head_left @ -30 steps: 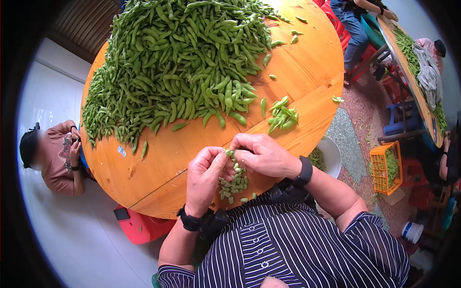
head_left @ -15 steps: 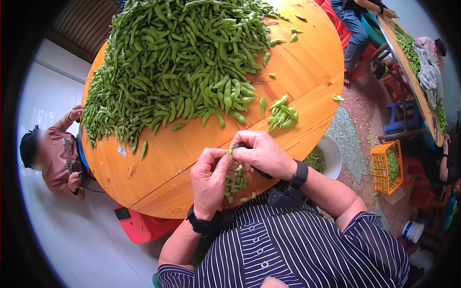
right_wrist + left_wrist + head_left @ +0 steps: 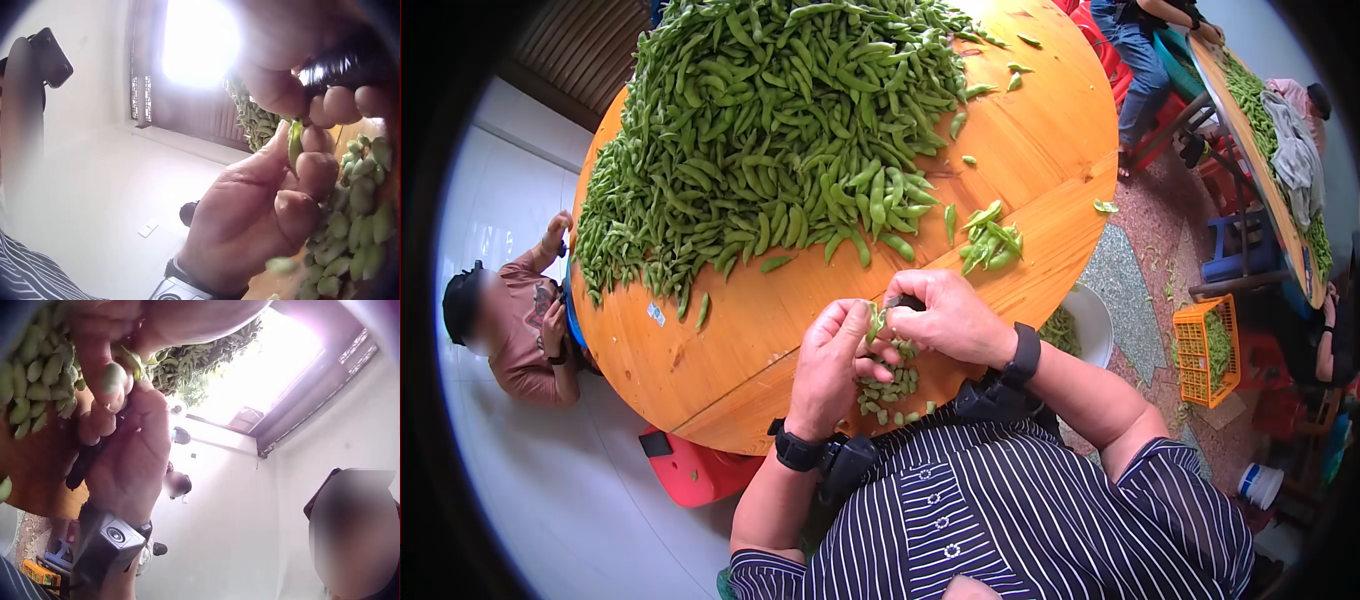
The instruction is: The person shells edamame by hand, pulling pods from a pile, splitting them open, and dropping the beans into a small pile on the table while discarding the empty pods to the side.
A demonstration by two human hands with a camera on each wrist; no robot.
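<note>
Between thumb and fingers, my left hand (image 3: 825, 365) pinches a green soybean pod (image 3: 295, 147), which looks split in the right wrist view. My right hand (image 3: 960, 322) meets it at the pod's end. Curled fingers of that hand also grip a long, shiny black object (image 3: 347, 67), whose end (image 3: 78, 469) sticks out below in the left wrist view; its kind cannot be made out. Under both hands lies a small heap of shelled green beans (image 3: 890, 395). A blurred bean (image 3: 282, 265) shows just below my left palm in the right wrist view.
A large pile of pods (image 3: 770, 140) covers much of the round wooden table (image 3: 1050, 130). Several opened pods (image 3: 992, 240) lie at its right. A white basin (image 3: 1095, 325) stands beside the table's edge. Another person (image 3: 525, 325) sits at the left; a yellow crate (image 3: 1195, 350) is on the floor.
My hands have moved slightly apart, showing more of the pod, and the left fingers have spread a little. The black object came into sight half a second ago. The person at left raised a hand.
</note>
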